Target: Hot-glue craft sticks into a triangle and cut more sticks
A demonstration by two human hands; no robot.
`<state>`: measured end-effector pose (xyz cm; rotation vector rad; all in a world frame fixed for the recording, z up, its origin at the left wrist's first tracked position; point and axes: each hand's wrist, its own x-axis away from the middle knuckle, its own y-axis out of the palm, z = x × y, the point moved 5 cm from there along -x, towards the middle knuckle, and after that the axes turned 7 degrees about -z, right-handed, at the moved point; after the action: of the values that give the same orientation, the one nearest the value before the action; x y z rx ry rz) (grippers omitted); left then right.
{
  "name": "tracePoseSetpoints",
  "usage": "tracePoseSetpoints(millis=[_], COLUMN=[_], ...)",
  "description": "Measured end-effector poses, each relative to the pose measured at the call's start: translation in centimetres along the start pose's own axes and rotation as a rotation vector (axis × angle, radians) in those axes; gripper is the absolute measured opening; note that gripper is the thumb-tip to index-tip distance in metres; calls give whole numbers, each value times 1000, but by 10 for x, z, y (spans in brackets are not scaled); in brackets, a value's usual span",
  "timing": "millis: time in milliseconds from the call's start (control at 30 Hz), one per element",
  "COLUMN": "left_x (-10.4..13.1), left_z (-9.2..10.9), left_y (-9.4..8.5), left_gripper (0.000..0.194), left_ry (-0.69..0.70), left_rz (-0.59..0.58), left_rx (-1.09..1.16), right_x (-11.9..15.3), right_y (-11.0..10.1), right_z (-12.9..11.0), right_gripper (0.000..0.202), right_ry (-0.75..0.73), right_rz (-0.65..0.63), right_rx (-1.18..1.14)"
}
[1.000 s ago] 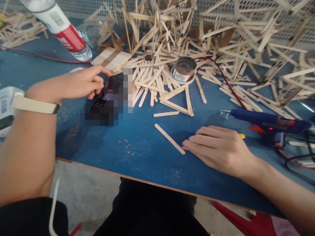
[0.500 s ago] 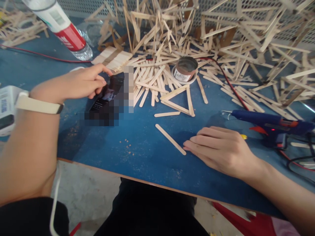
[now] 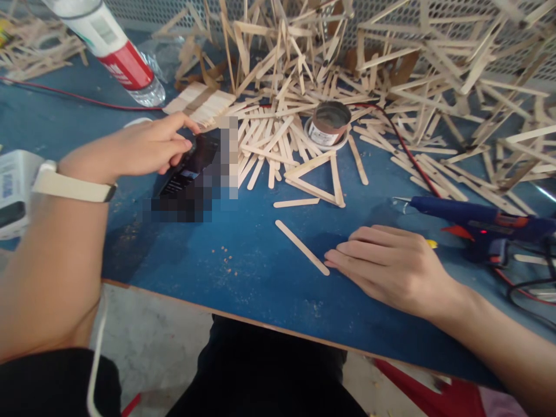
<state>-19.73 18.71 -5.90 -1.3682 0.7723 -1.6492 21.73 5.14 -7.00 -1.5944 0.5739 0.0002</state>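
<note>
My left hand (image 3: pixel 152 143), with a pale band at the wrist, is over a dark phone (image 3: pixel 191 165), its index finger stretched to the phone's upper edge and the other fingers loosely bent. Part of the phone is blurred by pixels. Resting on the blue table, my right hand (image 3: pixel 386 266) has its fingers extended and holds nothing visible; its palm side is hidden. Its fingertips lie at the near end of a craft stick (image 3: pixel 303 248). Another craft stick (image 3: pixel 296 202) lies just beyond, beside a triangle of sticks (image 3: pixel 315 190).
At right lies a blue glue gun (image 3: pixel 469 217) with a lit red light and a cable. A round tin (image 3: pixel 328 124) stands among many loose sticks. Tangled stick structures (image 3: pixel 434 58) fill the back. A water bottle (image 3: pixel 117 55) leans at upper left, near a banded stick bundle (image 3: pixel 200 103).
The picture on the phone screen has shifted, and my left thumb and fingers have moved slightly over it. My right hand and the sticks stay in place.
</note>
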Motion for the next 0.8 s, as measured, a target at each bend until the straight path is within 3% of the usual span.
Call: tracePoseSetpoints(millis=[233, 600, 733, 800], left_x=[-3, 5, 1, 7], left_z=[-6, 5, 2, 7], left_y=[0, 0, -1, -7], left_gripper=[65, 79, 78, 72], left_ry=[-9, 29, 53, 39], left_rz=[20, 32, 0, 49], left_rx=[-59, -145, -16, 59], right_x=[1, -1, 1, 2], right_y=[1, -2, 0, 1], right_z=[0, -1, 0, 0], right_gripper=[12, 13, 11, 12], right_ry=[3, -1, 6, 6], right_rz=[-8, 0, -10, -17], right_rx=[-6, -6, 2, 3])
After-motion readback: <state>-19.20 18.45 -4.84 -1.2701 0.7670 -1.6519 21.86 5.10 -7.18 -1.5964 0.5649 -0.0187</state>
